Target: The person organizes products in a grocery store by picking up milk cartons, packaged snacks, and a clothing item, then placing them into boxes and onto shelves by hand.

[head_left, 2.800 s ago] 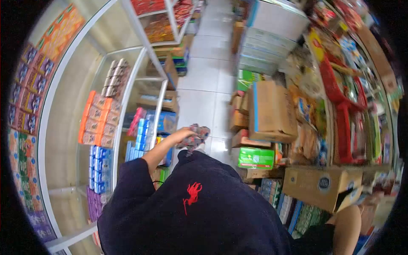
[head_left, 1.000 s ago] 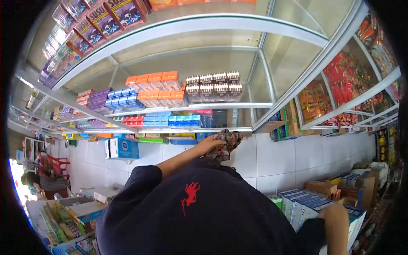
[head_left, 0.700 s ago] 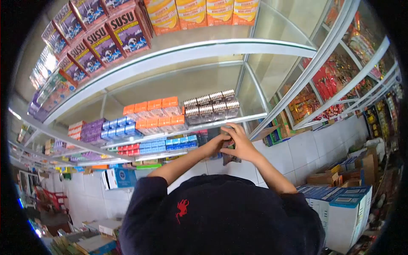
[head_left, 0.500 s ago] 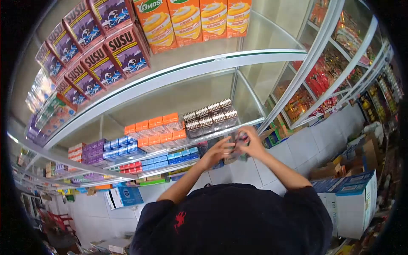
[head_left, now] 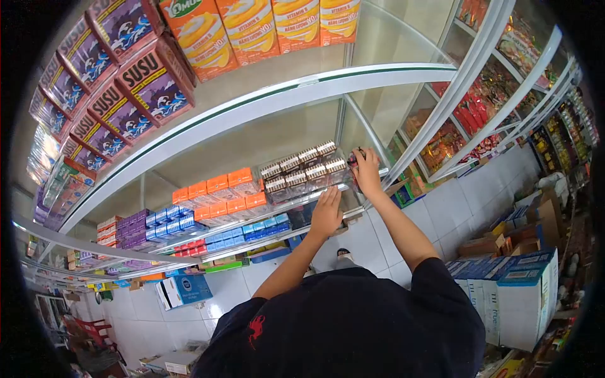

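My right hand (head_left: 365,171) reaches onto the right end of the lower glass shelf, its fingers closed around a small dark pack (head_left: 354,155). Most of that pack is hidden by the fingers, so its kind cannot be made out. Just left of it stand two rows of small dark cartons (head_left: 296,181) with striped brown-and-white tops, wrapped in clear plastic. My left hand (head_left: 327,211) is at the shelf's front edge (head_left: 283,203), below these cartons, with its fingers stretched out and nothing in them.
Orange-topped cartons (head_left: 217,184), blue cartons (head_left: 170,218) and purple cartons (head_left: 131,225) line the shelf leftward. Above are SUSU packs (head_left: 148,82) and large orange cartons (head_left: 296,25). A metal post (head_left: 441,94) rises at right. Cardboard boxes (head_left: 523,302) stand on the floor behind.
My hands were together in front of the shelf around the small blurred item. Now my right hand has moved up onto the shelf with it, and my left hand has let go and lowered slightly.
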{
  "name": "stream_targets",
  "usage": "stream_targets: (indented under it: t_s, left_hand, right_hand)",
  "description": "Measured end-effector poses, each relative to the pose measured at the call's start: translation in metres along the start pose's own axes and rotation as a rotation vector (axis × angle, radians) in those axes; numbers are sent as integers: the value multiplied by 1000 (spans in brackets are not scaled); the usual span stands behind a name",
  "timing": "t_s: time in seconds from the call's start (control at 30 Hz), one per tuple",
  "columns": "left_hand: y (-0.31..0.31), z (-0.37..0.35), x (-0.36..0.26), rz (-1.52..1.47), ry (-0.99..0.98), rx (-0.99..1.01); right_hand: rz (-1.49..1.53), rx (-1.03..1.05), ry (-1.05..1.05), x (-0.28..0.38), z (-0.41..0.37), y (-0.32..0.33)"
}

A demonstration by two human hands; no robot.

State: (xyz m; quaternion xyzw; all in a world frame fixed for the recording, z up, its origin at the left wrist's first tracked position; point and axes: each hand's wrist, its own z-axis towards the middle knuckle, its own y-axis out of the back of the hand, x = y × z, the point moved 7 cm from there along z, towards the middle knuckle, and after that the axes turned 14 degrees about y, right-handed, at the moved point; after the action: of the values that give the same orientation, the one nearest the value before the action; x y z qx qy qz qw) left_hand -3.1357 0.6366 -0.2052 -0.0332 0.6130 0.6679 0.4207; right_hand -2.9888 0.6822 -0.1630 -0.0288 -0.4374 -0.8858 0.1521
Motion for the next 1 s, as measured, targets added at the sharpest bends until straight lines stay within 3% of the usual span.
stream_targets:
  t_s: [0.13,0.23,0.3,0.37,0.4,0.43,0.5,0.6,0.8,1.0]
  left_hand:
    - [-4,8,13,-45,50,-3]
    - [6,3,17,-27,-74,-53]
    - [21,-3,12,-281,-7,315]
    - [64,-21,5,-368,266,855]
    - [112,-33,-11,-446,353,942]
    - [156,-48,-16,-414,87,890]
    - [280,-65,-85,-483,-358,853]
    - [350,-95,-135,-504,-596,700]
    - [348,-115,-143,-446,-580,411]
    - [331,-125,-140,-420,-483,245]
  right_hand:
    - [23,20,38,-12,19,-17]
    - [60,32,56,-23,36,-29]
    - [62,27,68,-27,44,-34]
    - [38,7,79,-34,49,-45]
    - [52,4,83,-34,51,-46]
    - [46,3,72,-34,54,-45]
    - [26,-9,55,-35,53,-47]
    - [63,-8,62,-34,51,-47]
    - [10,11,71,-30,55,-41]
    - [74,8,102,-33,56,-45]
